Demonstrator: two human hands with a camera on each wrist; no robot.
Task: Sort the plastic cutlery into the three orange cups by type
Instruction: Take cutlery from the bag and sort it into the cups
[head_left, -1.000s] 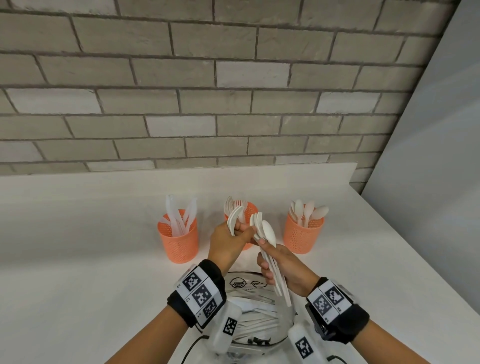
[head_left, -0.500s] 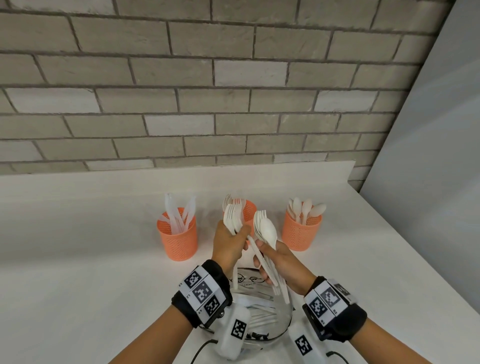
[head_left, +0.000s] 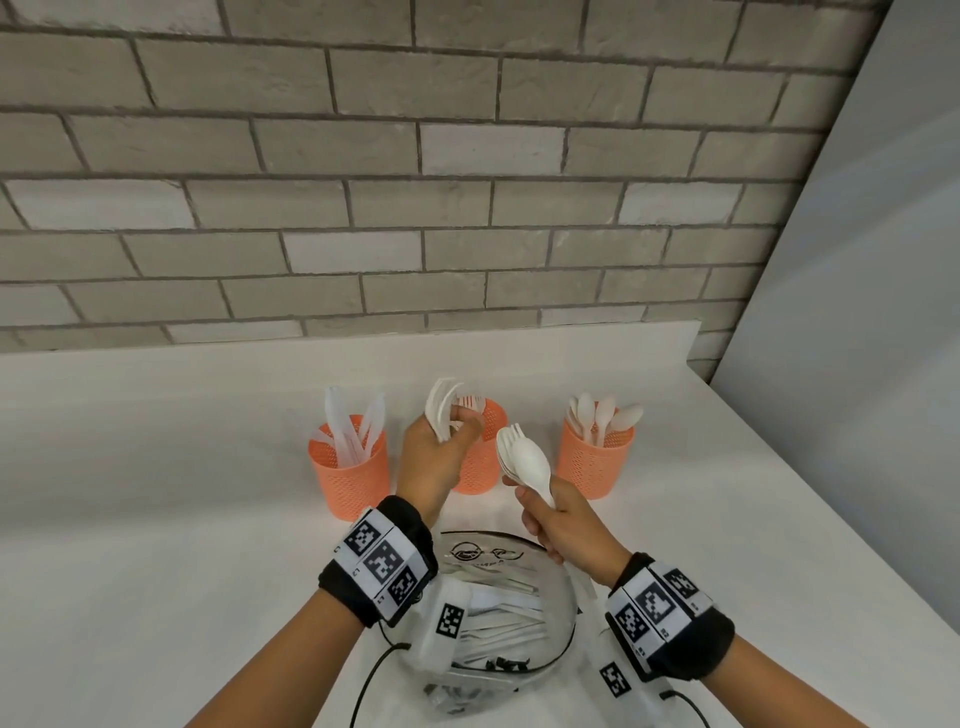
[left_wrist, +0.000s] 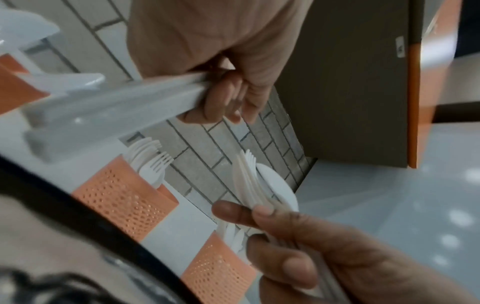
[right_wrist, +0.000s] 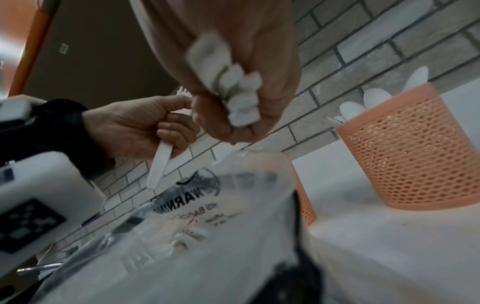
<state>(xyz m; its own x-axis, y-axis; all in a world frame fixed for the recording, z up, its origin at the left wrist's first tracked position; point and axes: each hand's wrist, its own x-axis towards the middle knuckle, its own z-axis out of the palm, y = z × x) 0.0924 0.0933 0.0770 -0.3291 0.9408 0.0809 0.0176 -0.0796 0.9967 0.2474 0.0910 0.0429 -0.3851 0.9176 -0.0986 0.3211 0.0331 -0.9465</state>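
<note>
Three orange mesh cups stand in a row: the left cup (head_left: 349, 470) holds knives, the middle cup (head_left: 483, 462) holds forks, the right cup (head_left: 597, 460) holds spoons. My left hand (head_left: 451, 434) grips a few white forks (head_left: 439, 408) by their handles, just in front of the middle cup and partly hiding it. My right hand (head_left: 558, 519) grips a stacked bundle of cutlery (head_left: 524, 460), with a spoon bowl facing me and fork tines behind it. In the right wrist view the handle ends (right_wrist: 228, 86) stick out of my right fist.
A clear plastic bag (head_left: 501, 608) with several more white cutlery pieces lies on the white counter (head_left: 156, 519) under my wrists. A brick wall (head_left: 467, 182) runs behind the cups. A grey panel (head_left: 857, 364) bounds the right side.
My hands have drawn apart. The left hand has carried its forks up and left to the middle cup, while the right hand keeps the rest of the bundle.
</note>
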